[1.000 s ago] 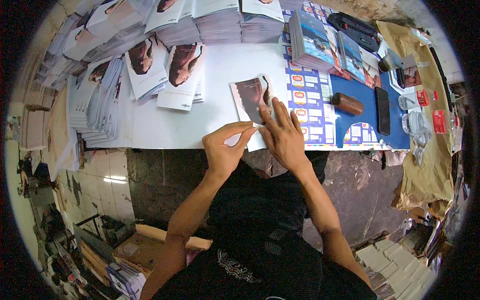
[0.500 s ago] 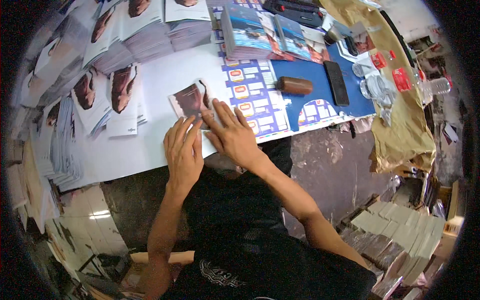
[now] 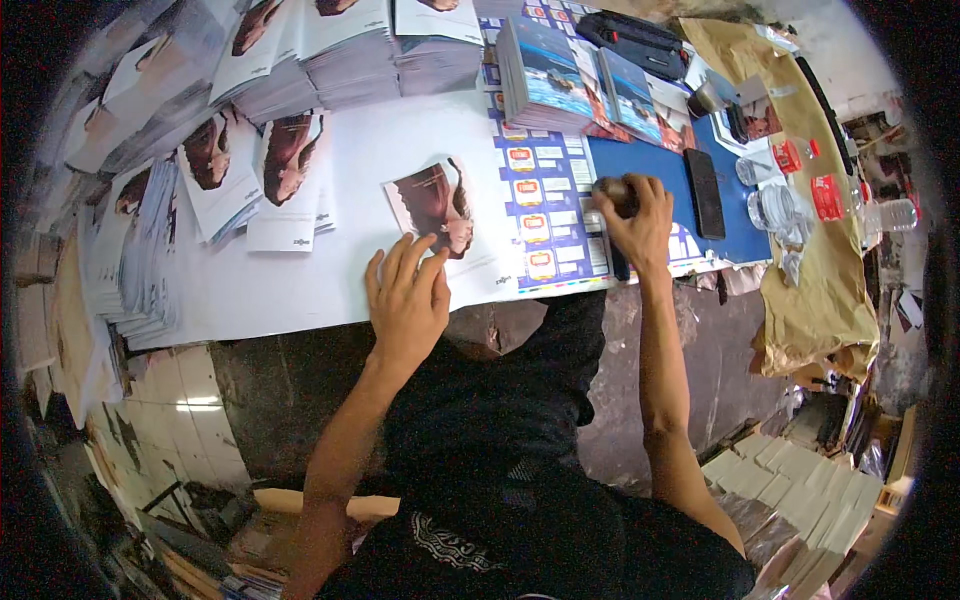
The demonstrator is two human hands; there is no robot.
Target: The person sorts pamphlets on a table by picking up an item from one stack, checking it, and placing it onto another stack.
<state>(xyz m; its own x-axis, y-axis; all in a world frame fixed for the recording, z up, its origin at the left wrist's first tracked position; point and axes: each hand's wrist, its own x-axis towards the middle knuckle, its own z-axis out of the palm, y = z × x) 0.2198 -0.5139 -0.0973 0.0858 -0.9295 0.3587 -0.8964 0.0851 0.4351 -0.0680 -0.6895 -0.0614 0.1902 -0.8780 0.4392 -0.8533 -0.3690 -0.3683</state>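
Booklet [image 3: 432, 200], thin and rectangular, is laid flat on smooth white sheeting [image 3: 385, 130], touched by the left hand [image 3: 408, 305], fingers apart; a rounded brown cylinder [image 3: 611, 194] is clasped in the right hand's curled fingers [image 3: 640, 190].

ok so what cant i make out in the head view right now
Brown cylinder: head view, partly hidden by the right hand, so its grip is unclear.
Booklet: head view, lower left edge partly covered by the left hand.
Rear stacks: head view, cut off by the top edge.
Fine print on the booklet: head view, too small to read.
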